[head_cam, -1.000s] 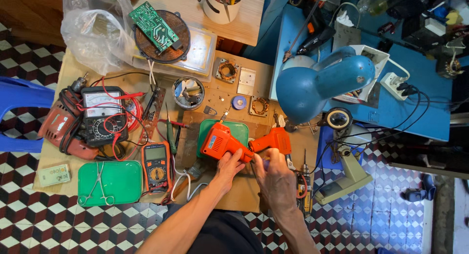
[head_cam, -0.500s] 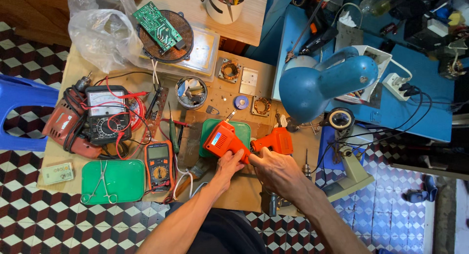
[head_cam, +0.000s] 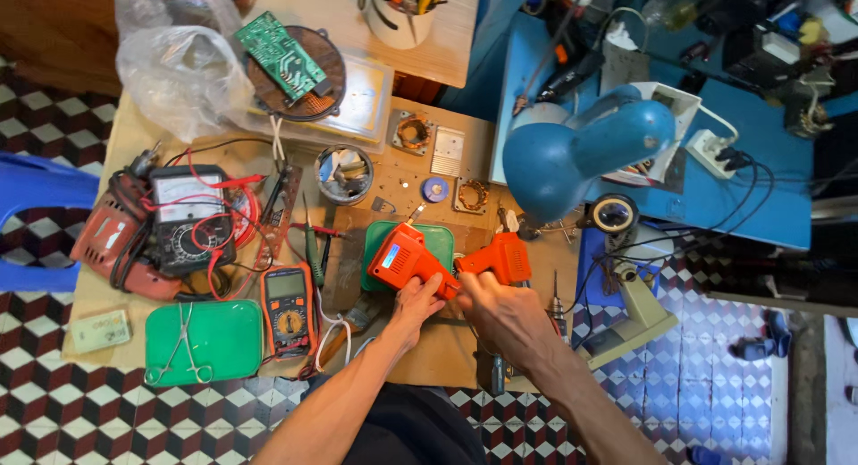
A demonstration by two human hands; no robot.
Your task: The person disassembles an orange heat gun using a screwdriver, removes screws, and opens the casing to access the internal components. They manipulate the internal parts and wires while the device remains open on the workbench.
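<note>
Left hand [head_cam: 416, 297], right hand [head_cam: 497, 306] — both clenched

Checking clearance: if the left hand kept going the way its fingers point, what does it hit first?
The left hand points up-left and already grips the orange pistol-shaped tool, so that is met first. Beyond it lies the green tray, then probably the small round tin; depth is unclear.

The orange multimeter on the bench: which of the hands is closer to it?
The left. The left hand grips an orange tool just right of the multimeter; the right hand is farther right, beyond the left.
</note>
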